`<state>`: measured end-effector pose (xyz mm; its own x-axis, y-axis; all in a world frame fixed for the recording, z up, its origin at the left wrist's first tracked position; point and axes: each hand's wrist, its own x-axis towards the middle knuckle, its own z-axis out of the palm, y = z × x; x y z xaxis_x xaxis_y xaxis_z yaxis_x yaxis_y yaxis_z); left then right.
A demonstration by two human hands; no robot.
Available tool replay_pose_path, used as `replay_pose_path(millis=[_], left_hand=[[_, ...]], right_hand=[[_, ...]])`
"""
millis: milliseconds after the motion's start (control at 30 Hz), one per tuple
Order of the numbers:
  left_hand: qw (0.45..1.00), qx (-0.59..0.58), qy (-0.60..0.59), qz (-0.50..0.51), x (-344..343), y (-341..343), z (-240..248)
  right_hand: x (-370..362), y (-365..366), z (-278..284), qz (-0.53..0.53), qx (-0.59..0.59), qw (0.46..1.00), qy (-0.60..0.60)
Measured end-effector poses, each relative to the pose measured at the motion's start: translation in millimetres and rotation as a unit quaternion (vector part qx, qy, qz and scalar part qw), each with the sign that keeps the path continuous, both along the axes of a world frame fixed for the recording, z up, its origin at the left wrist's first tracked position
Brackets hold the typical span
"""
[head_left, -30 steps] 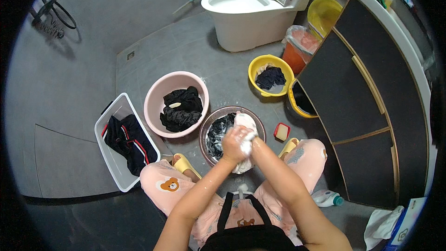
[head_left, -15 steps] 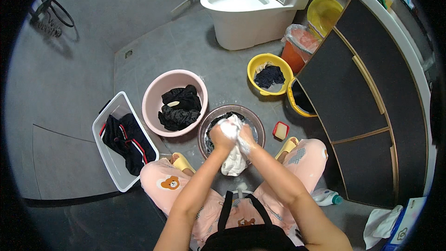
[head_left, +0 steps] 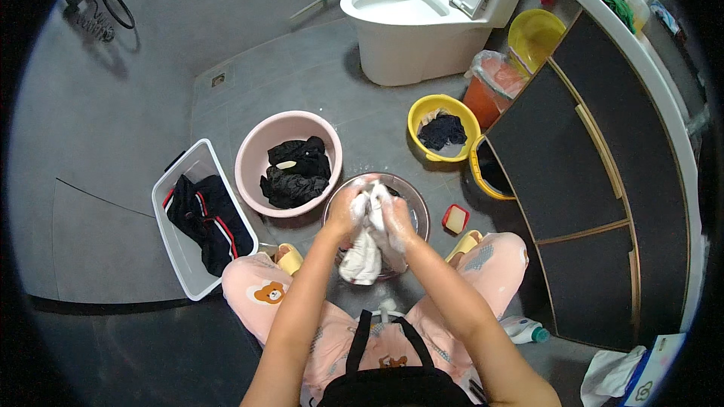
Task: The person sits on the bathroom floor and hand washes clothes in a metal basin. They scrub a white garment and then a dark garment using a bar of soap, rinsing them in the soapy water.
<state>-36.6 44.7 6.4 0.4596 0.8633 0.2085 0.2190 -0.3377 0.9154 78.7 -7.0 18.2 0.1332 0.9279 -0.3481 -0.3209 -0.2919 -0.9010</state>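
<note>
Over a round metal basin [head_left: 424,220] between my feet, both hands grip a soapy white cloth [head_left: 360,262]. My left hand [head_left: 345,212] is closed round its left side. My right hand [head_left: 397,221] is closed on the other side, with lather over the fingers and wrist. The cloth's lower end hangs across the near rim. Dark fabric inside the basin is mostly covered by my hands. To the right of the basin lies a red soap dish [head_left: 455,219] with a pale bar in it.
A pink basin [head_left: 246,181] with black clothes stands at left, beside a white bin [head_left: 172,245] holding a dark striped garment. Further right are a yellow basin [head_left: 415,136], a yellow-rimmed bucket [head_left: 474,162] and a dark cabinet [head_left: 581,166]. A toilet [head_left: 422,45] stands behind.
My hands have moved slightly apart, spreading the white cloth between them. Its hanging end has swung to the left. The whole view has shifted a little.
</note>
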Motion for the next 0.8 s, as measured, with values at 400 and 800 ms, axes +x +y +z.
replay_pose_path(millis=[400,800], left_hand=[[0.987,-0.109,0.114,0.004,-11,-10,-14],[0.946,-0.145,-0.240,0.162,-41,7,-13]], right_hand=[[37,10,-18,0.133,0.191,0.954,-0.190],[37,3,-38,0.076,0.080,0.983,0.148]])
